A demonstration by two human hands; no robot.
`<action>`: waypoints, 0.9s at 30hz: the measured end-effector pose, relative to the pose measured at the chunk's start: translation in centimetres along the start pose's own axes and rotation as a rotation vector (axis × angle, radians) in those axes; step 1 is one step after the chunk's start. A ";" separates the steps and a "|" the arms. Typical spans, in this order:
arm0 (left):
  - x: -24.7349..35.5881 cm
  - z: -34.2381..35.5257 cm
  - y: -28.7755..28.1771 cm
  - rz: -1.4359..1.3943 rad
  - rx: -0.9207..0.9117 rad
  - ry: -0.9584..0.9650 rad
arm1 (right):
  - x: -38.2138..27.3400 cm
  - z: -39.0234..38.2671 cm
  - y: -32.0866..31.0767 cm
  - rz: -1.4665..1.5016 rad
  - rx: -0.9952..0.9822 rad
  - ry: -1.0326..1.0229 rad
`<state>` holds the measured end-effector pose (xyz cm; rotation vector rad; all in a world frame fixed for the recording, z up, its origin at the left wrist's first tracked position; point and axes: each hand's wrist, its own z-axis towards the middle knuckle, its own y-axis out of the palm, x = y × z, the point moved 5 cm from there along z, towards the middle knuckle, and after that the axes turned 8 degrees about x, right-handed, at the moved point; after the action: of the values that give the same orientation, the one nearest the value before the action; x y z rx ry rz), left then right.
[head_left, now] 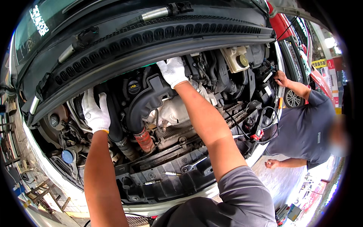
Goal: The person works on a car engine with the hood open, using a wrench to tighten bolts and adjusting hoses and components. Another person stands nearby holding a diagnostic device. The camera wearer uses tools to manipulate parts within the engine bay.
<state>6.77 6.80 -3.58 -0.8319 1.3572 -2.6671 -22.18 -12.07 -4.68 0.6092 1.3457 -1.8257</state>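
Both my hands wear white knit gloves and reach into an open car engine bay. My left hand (95,111) lies with its fingers stretched and apart beside a thick black hose (112,117), left of the engine. Farther right, my right hand (173,71) reaches under the edge of the black cowl panel (159,45); its fingertips are hidden there. Between the hands are a black oil filler cap (133,87) and a curved black air duct (137,109). Below the duct sits a reddish hose section (144,140).
A ratchet (193,165) and two spark plugs (172,173) (152,182) lie on the front crossmember. A red clip (258,134) with black cable rests at right. A co-worker (302,125) stands there, one hand (280,78) at the bay's edge. A blue cap (67,156) is at left.
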 end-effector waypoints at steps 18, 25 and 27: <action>0.1 0.1 -0.4 -0.005 0.015 0.023 | -2.1 -0.2 -0.6 -0.039 0.109 -0.034; 0.3 -0.2 0.1 0.003 -0.010 0.073 | -0.6 -0.2 -0.1 -0.091 -0.014 -0.095; 0.4 0.1 -0.1 -0.003 -0.001 0.070 | -1.4 0.2 -0.1 -0.110 -0.012 -0.061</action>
<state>6.52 6.69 -3.26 -0.7484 1.3720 -2.7224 -21.41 -11.81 -3.55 0.4781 1.3719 -1.9069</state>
